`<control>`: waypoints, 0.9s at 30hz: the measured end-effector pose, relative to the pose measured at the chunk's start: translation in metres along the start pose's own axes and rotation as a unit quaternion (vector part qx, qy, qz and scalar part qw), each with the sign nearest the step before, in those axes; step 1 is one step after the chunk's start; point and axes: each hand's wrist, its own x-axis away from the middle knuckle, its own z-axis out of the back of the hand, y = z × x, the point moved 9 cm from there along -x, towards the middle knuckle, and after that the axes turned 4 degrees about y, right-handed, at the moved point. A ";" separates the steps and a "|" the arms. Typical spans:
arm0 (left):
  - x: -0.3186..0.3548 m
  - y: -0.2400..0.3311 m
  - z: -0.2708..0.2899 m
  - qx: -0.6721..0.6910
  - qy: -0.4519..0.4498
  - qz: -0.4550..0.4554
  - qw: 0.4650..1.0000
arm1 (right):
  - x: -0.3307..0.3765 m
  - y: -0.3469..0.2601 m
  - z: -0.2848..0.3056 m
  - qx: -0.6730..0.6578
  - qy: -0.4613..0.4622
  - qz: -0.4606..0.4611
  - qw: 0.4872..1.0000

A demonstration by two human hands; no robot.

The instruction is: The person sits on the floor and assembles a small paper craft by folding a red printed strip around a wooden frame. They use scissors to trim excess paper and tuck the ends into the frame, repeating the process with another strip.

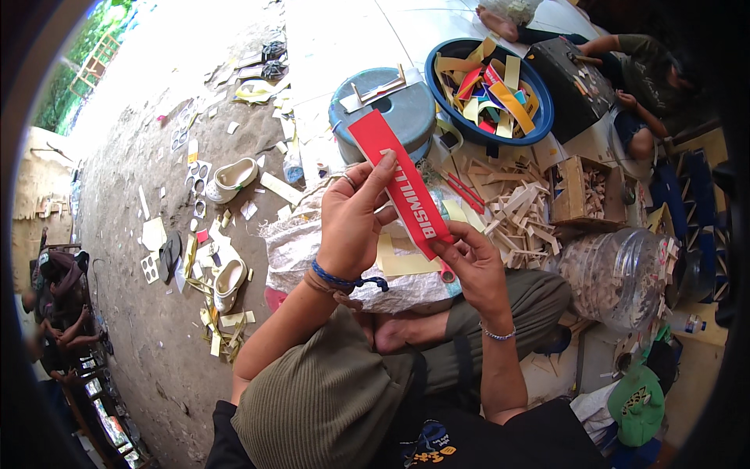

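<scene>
One red strip (407,186) | left hand (348,219) pinching, some fingertips hidden behind | right hand (478,270) pinching lower end

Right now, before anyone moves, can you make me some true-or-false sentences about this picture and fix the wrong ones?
1. The left hand and right hand both hold the red strip. True.
2. The blue tub is full of water. False: the tub holds coloured strips.
3. The cap is green. True.
4. The blue cord bracelet circles the right wrist. False: it circles the left one.
5. Two pale clogs lie on the ground. True.
</scene>
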 end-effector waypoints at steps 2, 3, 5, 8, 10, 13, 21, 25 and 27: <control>0.001 -0.001 0.000 0.007 -0.005 0.006 1.000 | 0.000 0.000 0.000 -0.008 0.005 0.000 1.000; 0.001 -0.001 0.000 0.004 -0.005 0.005 1.000 | 0.001 -0.001 0.000 -0.016 0.003 0.005 1.000; 0.000 0.000 -0.001 0.010 -0.010 0.003 1.000 | 0.001 -0.001 0.000 -0.008 0.007 -0.002 1.000; 0.000 0.001 -0.001 0.006 -0.008 -0.004 1.000 | 0.002 0.001 0.000 -0.014 0.005 -0.019 1.000; 0.001 0.001 -0.001 0.006 -0.003 -0.009 1.000 | 0.002 0.002 0.000 -0.019 0.002 -0.025 1.000; 0.003 0.004 -0.003 -0.003 -0.005 -0.015 1.000 | 0.002 0.002 -0.001 -0.023 -0.002 -0.016 1.000; 0.007 0.007 -0.007 -0.011 -0.009 -0.013 1.000 | 0.001 0.004 -0.002 -0.054 0.002 -0.004 0.999; 0.007 0.006 -0.008 0.005 -0.015 -0.003 1.000 | 0.001 0.006 -0.003 -0.062 -0.002 -0.007 0.998; 0.007 0.005 -0.007 0.005 -0.017 -0.001 1.000 | 0.001 0.004 -0.005 -0.065 -0.011 0.003 0.998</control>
